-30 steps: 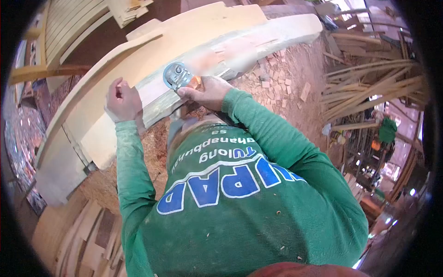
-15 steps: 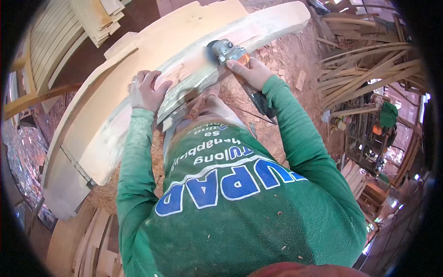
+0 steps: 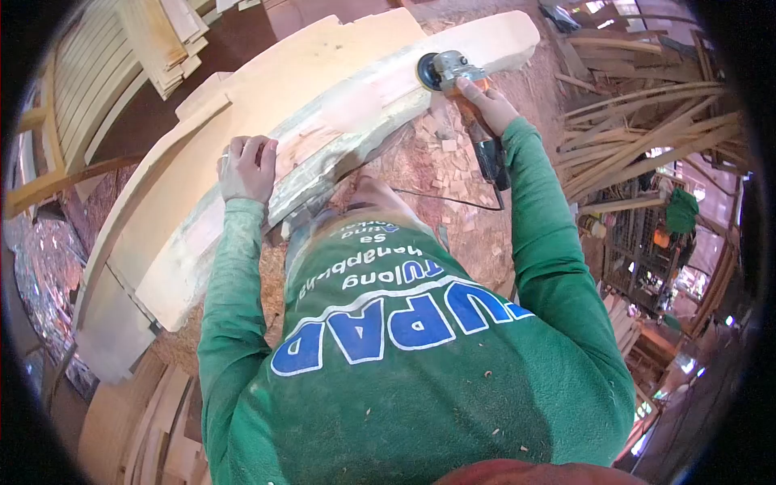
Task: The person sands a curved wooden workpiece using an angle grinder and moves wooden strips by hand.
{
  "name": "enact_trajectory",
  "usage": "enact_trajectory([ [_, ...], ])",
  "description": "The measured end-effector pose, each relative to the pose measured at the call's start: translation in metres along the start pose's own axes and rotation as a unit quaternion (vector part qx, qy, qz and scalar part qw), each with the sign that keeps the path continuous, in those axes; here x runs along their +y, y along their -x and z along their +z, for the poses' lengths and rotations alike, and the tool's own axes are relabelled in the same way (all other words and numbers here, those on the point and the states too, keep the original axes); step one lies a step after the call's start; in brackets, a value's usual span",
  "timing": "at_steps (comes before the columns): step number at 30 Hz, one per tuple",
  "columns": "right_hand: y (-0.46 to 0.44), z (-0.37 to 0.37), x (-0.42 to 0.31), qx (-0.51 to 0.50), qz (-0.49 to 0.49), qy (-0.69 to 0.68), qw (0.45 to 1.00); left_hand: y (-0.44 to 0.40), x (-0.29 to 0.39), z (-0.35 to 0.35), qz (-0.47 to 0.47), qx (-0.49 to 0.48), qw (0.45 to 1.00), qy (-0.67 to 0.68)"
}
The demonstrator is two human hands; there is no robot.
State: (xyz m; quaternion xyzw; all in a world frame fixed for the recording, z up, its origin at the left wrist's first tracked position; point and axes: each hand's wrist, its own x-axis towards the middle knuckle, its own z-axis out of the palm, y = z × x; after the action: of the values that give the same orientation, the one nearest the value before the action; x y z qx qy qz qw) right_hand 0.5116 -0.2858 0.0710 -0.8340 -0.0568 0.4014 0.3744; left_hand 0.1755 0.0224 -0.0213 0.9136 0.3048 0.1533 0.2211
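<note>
My right hand (image 3: 493, 107) is wrapped round an angle grinder (image 3: 462, 73) with a grey head, an orange band and a dark body. Its round dark disc (image 3: 428, 72) is at the edge of a long curved wooden slab (image 3: 356, 105), toward the slab's right end; whether it touches the wood I cannot tell. Over the left part of the slab, my left hand (image 3: 248, 167) has its fingers curled in and the thumb drawn against them, with nothing visible in it. A ring shows on one finger. The slab's near side is rough and pale.
A thin curved wooden strip (image 3: 153, 153) lies along the far left edge. Curved slats (image 3: 97, 77) are stacked at upper left. A cable (image 3: 444, 196) trails from the grinder over wood chips (image 3: 453, 145). Bent offcuts (image 3: 638, 133) pile up at right.
The grinder has moved right and up along the slab with my right hand; its blurred disc now shows sharply. My left hand's spread fingers have curled in.
</note>
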Motion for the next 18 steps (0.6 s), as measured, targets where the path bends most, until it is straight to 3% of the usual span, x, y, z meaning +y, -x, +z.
enact_trajectory([
  [7, 0.001, 0.043, 0.001, -0.094, -0.026, -0.030, 0.995, 0.034, -0.012, 0.007, 0.070, 0.079, 0.994, 0.029],
  [8, 0.008, 0.057, -0.002, -0.108, -0.035, -0.015, 0.993, 0.055, -0.012, -0.001, 0.054, 0.016, 0.998, 0.002],
  [11, 0.027, 0.107, -0.010, -0.144, -0.075, -0.024, 0.986, 0.111, -0.035, -0.017, 0.041, 0.017, 0.993, -0.107],
  [14, 0.041, 0.146, -0.019, -0.194, -0.083, -0.038, 0.977, 0.162, -0.083, -0.041, -0.054, 0.011, 0.983, -0.174],
  [18, 0.041, 0.200, -0.018, -0.204, -0.091, 0.046, 0.974, 0.205, -0.127, -0.079, -0.194, 0.044, 0.956, -0.217],
])
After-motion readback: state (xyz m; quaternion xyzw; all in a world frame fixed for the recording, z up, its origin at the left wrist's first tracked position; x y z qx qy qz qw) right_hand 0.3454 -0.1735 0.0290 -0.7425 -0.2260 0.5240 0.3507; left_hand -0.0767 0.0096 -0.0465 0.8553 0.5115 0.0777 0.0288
